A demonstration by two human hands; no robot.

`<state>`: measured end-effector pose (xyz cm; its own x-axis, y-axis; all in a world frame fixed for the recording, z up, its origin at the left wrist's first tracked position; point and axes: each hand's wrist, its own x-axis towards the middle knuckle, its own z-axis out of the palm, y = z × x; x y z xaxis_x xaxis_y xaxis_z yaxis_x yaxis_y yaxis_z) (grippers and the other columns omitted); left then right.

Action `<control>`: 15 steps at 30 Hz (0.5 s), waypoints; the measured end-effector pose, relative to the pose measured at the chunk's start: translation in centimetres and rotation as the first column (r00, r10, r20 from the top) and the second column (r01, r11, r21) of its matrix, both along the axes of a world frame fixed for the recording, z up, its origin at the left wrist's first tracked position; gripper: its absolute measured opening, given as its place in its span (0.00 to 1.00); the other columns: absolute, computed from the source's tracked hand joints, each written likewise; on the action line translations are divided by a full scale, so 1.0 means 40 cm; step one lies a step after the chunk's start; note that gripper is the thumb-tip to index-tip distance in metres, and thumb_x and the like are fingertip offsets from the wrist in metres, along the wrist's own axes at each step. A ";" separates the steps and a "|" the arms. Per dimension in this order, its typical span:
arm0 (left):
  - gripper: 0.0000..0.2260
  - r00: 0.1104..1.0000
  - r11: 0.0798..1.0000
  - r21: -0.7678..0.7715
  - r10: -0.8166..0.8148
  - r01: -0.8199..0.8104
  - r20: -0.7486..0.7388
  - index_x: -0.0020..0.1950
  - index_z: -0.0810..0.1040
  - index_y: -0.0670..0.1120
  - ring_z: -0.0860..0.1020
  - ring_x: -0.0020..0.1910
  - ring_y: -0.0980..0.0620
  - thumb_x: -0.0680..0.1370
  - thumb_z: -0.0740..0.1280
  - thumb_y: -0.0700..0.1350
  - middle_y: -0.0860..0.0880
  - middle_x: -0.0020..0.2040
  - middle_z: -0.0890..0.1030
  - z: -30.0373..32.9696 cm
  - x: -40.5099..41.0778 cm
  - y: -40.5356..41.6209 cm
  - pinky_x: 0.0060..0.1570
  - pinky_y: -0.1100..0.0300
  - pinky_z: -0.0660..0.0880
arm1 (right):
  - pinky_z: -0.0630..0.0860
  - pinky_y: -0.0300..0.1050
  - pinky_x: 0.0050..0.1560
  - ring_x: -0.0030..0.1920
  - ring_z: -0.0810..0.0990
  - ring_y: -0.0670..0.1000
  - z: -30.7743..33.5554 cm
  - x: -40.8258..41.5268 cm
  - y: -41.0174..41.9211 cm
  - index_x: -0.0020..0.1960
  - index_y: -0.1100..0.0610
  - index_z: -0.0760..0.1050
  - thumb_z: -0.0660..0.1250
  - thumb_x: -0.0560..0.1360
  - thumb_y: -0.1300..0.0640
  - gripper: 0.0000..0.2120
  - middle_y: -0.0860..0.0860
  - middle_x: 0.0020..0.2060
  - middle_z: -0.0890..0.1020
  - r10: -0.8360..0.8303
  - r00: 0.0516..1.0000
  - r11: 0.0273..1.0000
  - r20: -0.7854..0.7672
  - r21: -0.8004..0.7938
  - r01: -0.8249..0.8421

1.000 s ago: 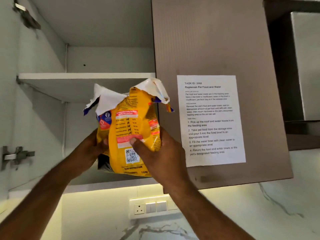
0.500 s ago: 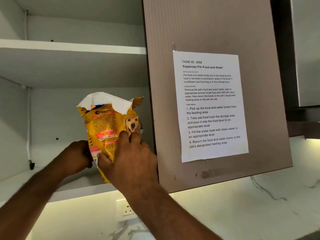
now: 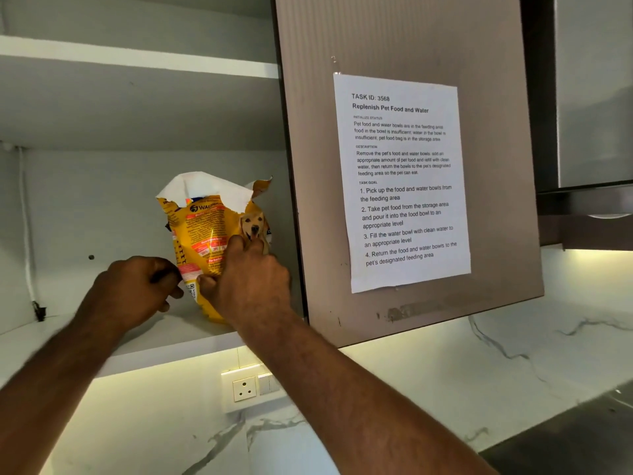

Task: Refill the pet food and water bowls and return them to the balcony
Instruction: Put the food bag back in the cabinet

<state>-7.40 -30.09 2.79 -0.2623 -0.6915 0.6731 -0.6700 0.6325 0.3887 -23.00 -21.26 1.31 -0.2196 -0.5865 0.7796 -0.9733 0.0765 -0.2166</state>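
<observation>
A yellow pet food bag (image 3: 209,231) with a torn white top and a dog's picture stands upright on the lower shelf (image 3: 164,341) of an open wall cabinet, close to its right side. My right hand (image 3: 250,279) grips the bag's front lower part. My left hand (image 3: 137,289) is at the bag's left side, fingers curled against its edge. No bowls are in view.
The cabinet door (image 3: 404,166) hangs open to the right with a printed task sheet (image 3: 404,180) taped on it. An upper shelf (image 3: 137,60) runs above. Below are a wall socket (image 3: 245,389) on the marble backsplash and a dark hood (image 3: 582,200) at right.
The bag has gone from in front of the cabinet into it and now rests on the lower shelf. Both hands followed it in.
</observation>
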 end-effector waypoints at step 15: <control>0.20 0.955 0.899 -0.367 0.149 -0.238 -0.255 0.46 0.84 0.52 0.84 0.42 0.38 0.76 0.64 0.66 0.50 0.40 0.87 -0.046 0.050 0.178 0.41 0.50 0.78 | 0.78 0.50 0.47 0.53 0.83 0.61 0.004 0.046 0.165 0.69 0.55 0.69 0.67 0.75 0.33 0.33 0.58 0.58 0.81 0.031 0.999 0.980 -0.041 -0.194 -0.038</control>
<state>-5.39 -22.96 0.95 0.0314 -0.3839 0.9228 -0.7233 0.6285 0.2861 -21.16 -14.67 1.46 -0.1703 -0.4298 0.8867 -0.9823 0.0030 -0.1872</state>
